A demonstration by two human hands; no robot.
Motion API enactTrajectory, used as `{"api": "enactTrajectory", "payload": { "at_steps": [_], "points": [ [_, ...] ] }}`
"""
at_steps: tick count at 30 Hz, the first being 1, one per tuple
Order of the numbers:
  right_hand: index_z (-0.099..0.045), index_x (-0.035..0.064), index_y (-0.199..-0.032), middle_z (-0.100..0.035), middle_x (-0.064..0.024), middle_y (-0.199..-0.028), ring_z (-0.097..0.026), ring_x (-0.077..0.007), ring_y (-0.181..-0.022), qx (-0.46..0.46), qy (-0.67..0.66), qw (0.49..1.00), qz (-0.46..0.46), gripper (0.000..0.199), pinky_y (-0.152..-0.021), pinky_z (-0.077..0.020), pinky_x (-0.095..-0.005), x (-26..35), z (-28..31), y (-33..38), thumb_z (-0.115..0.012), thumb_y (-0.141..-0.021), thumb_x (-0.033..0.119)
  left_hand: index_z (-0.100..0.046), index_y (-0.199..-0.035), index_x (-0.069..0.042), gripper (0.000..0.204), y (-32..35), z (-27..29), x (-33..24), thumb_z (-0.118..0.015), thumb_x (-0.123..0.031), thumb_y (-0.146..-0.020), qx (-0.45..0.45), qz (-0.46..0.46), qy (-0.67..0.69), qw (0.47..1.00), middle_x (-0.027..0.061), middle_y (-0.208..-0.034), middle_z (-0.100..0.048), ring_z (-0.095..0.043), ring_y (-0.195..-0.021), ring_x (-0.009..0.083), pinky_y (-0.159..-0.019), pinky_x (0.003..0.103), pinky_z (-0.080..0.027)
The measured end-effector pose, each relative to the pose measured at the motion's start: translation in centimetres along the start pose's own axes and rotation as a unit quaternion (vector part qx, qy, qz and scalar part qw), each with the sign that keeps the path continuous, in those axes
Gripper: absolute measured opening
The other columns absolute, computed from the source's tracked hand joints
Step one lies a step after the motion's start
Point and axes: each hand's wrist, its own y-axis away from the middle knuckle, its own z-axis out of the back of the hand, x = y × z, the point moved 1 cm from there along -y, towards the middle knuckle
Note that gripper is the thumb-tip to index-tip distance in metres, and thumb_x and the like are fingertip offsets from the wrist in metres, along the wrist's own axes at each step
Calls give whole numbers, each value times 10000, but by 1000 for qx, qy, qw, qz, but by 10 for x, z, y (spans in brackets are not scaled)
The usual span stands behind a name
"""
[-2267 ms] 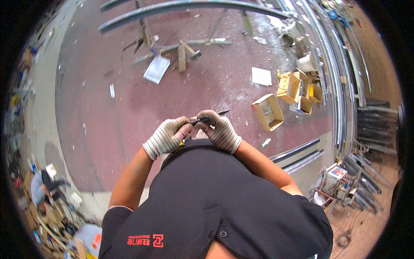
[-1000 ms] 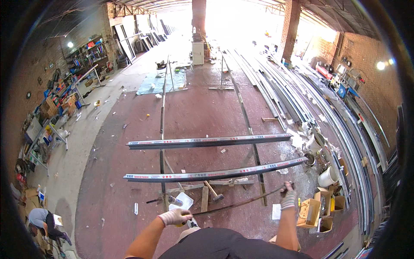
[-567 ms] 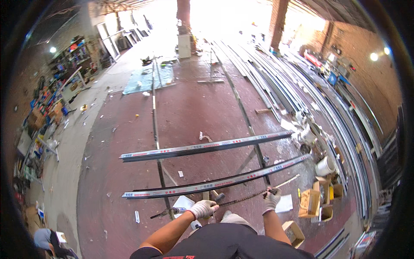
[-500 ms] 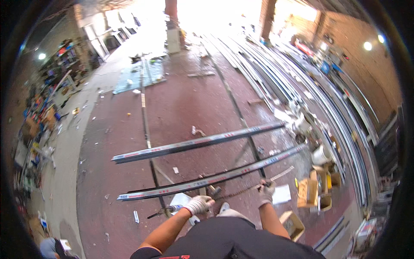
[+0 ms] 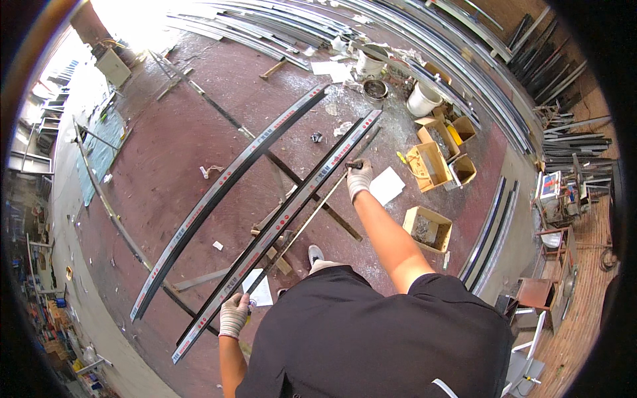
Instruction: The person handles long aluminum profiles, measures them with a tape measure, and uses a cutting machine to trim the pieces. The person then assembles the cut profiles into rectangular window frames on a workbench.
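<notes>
Two long grey metal rails with red marks lie side by side on low dark crossbars: the nearer rail (image 5: 285, 219) and the farther rail (image 5: 225, 192). A thin dark strip (image 5: 302, 225) runs along the near side of the nearer rail, stretched between my two gloved hands. My left hand (image 5: 233, 315) is closed on its near end, right beside that rail's near end. My right hand (image 5: 359, 178) is reached out at arm's length and pinches the strip next to the rail's far part. My black shirt hides the floor below me.
Open cardboard boxes (image 5: 428, 229) of small parts and a white paper sheet (image 5: 387, 186) lie on the red floor to the right. White buckets (image 5: 423, 99) stand beyond them. Stacks of long metal profiles (image 5: 464, 60) line the far and right side. Chairs (image 5: 554, 219) stand at right.
My hands were together at my chest, then spread apart along the nearer rail. The view has swung, so the rails now run diagonally. The right arm is stretched farther out.
</notes>
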Motion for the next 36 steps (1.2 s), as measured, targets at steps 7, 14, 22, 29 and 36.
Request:
{"api": "enactTrajectory", "payload": {
  "at_steps": [7,14,22,29,36],
  "points": [
    [-561,87,-879,-592,-58,-759,-533,-160,-720,-42,-83,995,-23,149,-714,-479,-315,23,-8,-50,-693,-851,24,-664,-863,-10,346,-23,-23,-47,-594,-320,-1000,-44,-21,-26,998,114,-652,-627,-570,-600,194,-626,353,-482],
    [-550,77,-932,-592,-45,-786,-524,-151,-734,-33,-155,987,-33,157,-729,-490,-313,17,-16,-61,-695,-882,45,-656,-862,-16,333,-30,-19,-70,-618,-321,-990,-78,-11,-54,995,121,-632,-605,-534,-568,212,-594,374,-469],
    [-565,75,-943,-591,-31,-820,-526,-139,-756,-1,-177,982,-61,182,-775,-492,-306,10,-17,-64,-736,-880,79,-657,-854,-12,305,-27,-15,-75,-623,-280,-997,-88,-8,-25,996,56,-618,-566,-495,-595,136,-581,332,-448],
    [-553,83,-958,-582,-15,-847,-524,-134,-770,-5,-241,970,-39,212,-775,-495,-299,9,-18,-57,-741,-875,32,-633,-834,-24,306,-30,-17,-57,-609,-270,-1015,-92,-21,18,995,-21,-634,-546,-465,-542,65,-496,270,-393],
    [-545,79,-944,-580,-9,-851,-520,-119,-780,21,-237,969,-70,209,-776,-492,-291,14,-15,-59,-741,-881,39,-615,-803,-35,340,-22,-16,-72,-601,-303,-1011,-111,-36,-37,992,2,-594,-522,-483,-533,89,-499,290,-410]
  ]
}}
